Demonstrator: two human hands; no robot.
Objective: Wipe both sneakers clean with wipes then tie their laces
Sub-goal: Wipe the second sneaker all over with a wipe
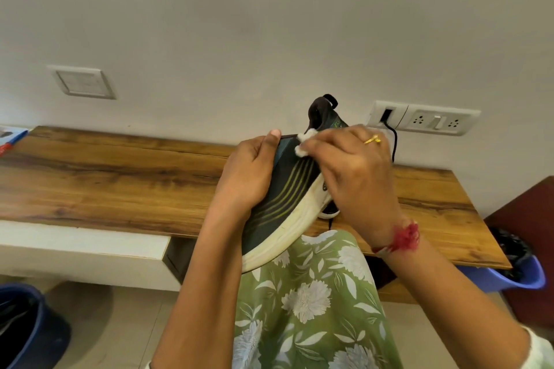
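Fingers of left hand round sneaker — those of right hand pinching wipe

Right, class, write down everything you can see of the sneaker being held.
The sneaker has a dark, fabric-like upper with curved yellow-green stripes, a thick white sole that looks scuffed and grubby, and a pull loop at the heel. It is held above the wooden shelf, tilted, heel away from the person and toe toward their lap. The left hand grips its upper; the right hand presses a white wipe against it near the collar.
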